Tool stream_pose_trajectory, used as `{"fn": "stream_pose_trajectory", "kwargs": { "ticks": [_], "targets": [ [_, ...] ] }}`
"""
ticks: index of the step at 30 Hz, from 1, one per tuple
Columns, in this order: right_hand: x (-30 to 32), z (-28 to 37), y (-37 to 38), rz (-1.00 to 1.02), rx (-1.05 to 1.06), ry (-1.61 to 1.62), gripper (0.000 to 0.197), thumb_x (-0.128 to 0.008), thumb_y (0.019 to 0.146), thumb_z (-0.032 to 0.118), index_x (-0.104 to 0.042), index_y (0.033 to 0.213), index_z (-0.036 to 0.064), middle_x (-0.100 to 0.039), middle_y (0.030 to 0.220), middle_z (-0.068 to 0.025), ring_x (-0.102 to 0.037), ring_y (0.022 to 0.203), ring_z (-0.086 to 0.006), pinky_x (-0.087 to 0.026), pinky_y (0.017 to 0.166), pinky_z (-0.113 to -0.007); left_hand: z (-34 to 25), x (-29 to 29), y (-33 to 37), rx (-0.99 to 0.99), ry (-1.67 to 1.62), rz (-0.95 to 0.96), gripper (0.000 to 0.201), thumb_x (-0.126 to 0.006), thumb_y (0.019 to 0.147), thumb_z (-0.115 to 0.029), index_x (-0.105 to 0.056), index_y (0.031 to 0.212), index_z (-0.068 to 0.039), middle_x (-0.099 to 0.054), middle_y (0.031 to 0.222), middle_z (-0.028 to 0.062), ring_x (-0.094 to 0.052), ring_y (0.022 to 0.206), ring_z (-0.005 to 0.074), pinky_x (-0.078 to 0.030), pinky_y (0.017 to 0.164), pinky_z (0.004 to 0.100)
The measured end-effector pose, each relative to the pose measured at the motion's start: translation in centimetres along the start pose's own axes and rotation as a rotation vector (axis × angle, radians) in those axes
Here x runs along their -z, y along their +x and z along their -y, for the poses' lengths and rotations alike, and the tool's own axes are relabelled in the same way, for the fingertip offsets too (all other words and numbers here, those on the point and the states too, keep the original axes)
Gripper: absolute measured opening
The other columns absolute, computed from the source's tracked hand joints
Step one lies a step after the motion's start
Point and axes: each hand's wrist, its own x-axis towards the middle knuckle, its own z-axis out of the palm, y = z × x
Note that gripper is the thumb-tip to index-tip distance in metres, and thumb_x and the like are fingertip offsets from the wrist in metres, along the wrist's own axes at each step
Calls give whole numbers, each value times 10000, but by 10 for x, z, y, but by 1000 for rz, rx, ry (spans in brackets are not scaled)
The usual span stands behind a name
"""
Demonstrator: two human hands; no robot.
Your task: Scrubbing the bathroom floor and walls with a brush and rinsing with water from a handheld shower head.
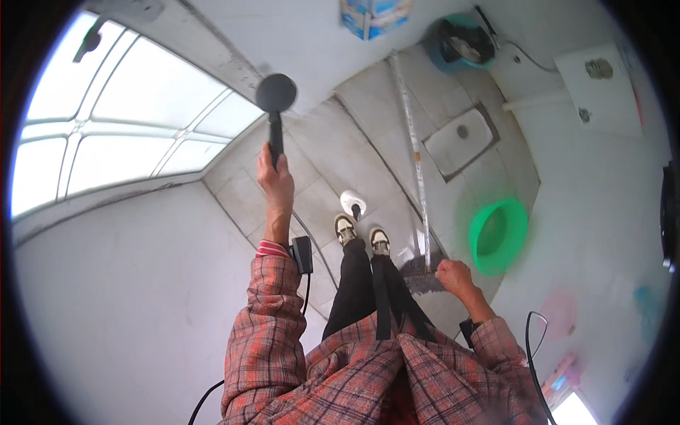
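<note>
My left hand (pixel 276 185) is wrapped round the handle of a black hand shower (pixel 276 95). Its round head is raised near the window, at the upper left. A thin grey hose (pixel 312 237) runs down past my left wrist toward the floor. At the lower right, my right hand (pixel 457 278) is curled into a loose fist, and nothing shows sticking out of it. Just left of that fist in the picture is a broom or mop with a long pale pole (pixel 413 134) and a dark, wide head (pixel 419 275). Whether the fist touches it I cannot tell.
A green basin (pixel 498 236) stands at right. A squat toilet (pixel 462 144) is set into the tiled floor. A blue bucket with dark contents (pixel 460 42) stands in the far corner. A white round object (pixel 352 203) lies by my shoes. A frosted window (pixel 142 106) fills the left.
</note>
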Motion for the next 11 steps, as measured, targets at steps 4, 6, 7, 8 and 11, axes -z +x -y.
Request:
{"fn": "stream_pose_trajectory", "kwargs": {
  "ticks": [4, 6, 7, 8, 11],
  "targets": [
    [-2, 15, 13, -73, 127, -100, 163, -540, 705, 202, -609, 730, 57, -615, 734, -158, -593, 732, -345, -458, 680, -445, 13, 29, -23, 5, 76, -5, 487, -571, 747, -25, -455, 1219, -41, -557, 941, 199, -566, 835, 348, -453, 734, 398],
    [6, 31, 20, -68, 232, -123, 159, -539, 706, 198, -606, 731, 56, -615, 737, -157, -592, 729, -346, -458, 676, -447, 22, 43, -34, 91, 25, -31, 492, -576, 746, -25, -455, 1222, -43, -559, 943, 197, -567, 834, 346, -455, 734, 395],
    [10, 42, 23, -67, 328, -127, 156, -538, 707, 194, -603, 732, 54, -616, 740, -157, -591, 725, -348, -458, 672, -448, 26, 53, -37, 26, 58, -81, 496, -583, 745, -32, -456, 1224, -46, -562, 950, 195, -568, 841, 346, -457, 738, 395],
    [15, 54, 23, -74, 368, -146, 154, -540, 708, 195, -596, 728, 53, -614, 747, -162, -589, 726, -351, -458, 672, -449, 31, 64, -41, -36, 94, -137, 499, -590, 744, -38, -457, 1225, -49, -564, 957, 193, -570, 848, 345, -459, 742, 395],
    [20, 73, 26, -83, 418, -211, 165, -536, 715, 208, -597, 730, 55, -615, 748, -159, -592, 739, -344, -461, 673, -435, 53, 106, -65, 69, 257, -113, 495, -596, 750, -54, -463, 1226, -64, -572, 984, 183, -575, 877, 333, -456, 766, 406]
  ]
}}
